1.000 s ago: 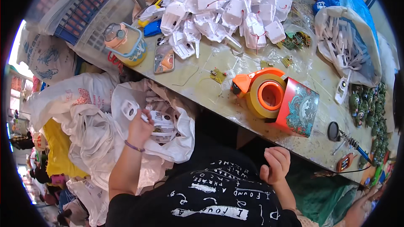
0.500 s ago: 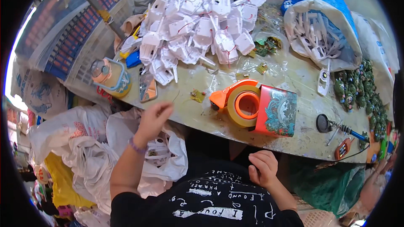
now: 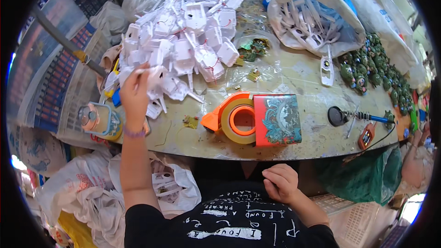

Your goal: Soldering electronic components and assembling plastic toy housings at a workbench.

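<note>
My left hand point(image 3: 134, 93) reaches over the left part of the table to the near-left side of a heap of white plastic housings point(image 3: 183, 50). Its fingers close on one white plastic housing point(image 3: 156, 79), slightly blurred, at the edge of the heap. Thin red wires show on several of the housings. My right hand point(image 3: 281, 183) is held in front of my black shirt, below the table edge. Its fingers are curled in, and nothing shows in them. Nearest to it on the table are an orange tape dispenser point(image 3: 225, 117) and a red patterned box point(image 3: 278, 119).
A soldering iron point(image 3: 367, 116) lies at the right, beside a pile of green figurines point(image 3: 372, 66). White parts fill an open bag point(image 3: 317, 7) at the back. A handled bottle point(image 3: 101, 119) stands at the left edge. Small circuit boards point(image 3: 255, 48) lie mid-table. Plastic sacks point(image 3: 87, 179) hang below left.
My left hand has moved forward from the table's front edge to the heap and closed on a white housing. My right hand stays by my shirt. The whole view has shifted rightward.
</note>
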